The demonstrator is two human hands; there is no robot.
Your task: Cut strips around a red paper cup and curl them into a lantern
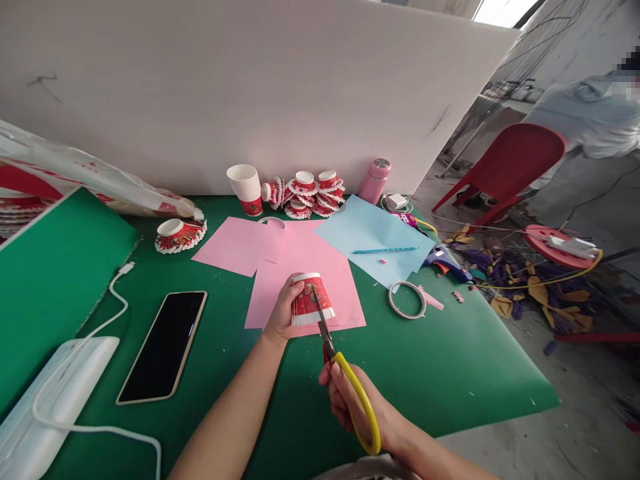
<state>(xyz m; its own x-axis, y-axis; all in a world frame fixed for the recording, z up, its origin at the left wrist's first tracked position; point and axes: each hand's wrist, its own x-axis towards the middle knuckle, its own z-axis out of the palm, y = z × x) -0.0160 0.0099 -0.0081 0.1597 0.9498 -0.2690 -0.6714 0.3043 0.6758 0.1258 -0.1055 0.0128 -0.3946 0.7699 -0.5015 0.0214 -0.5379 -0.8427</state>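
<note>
My left hand (281, 312) is closed around the left side of a red patterned paper cup (309, 308) with white edges, tilted over the pink paper. In my right hand (350, 400) is a pair of scissors (367, 413) with yellow-edged handles. The scissor blades point up and away, lying across the front of the cup; whether they are cutting into its wall I cannot tell. Under and behind the cup lie sheets of pink paper (330, 263). To the right is a light blue sheet (365, 227) with a blue pencil (385, 251) on it.
Along the back stand stacked paper cups (245, 183), several fringed cut cups (305, 193) and a pink bottle (375, 180). Tape (391, 307) and a glue gun (447, 263) lie right. A phone (163, 347), cable (120, 300) and another fringed cup (180, 235) are left. A person sits beyond a red chair (515, 163).
</note>
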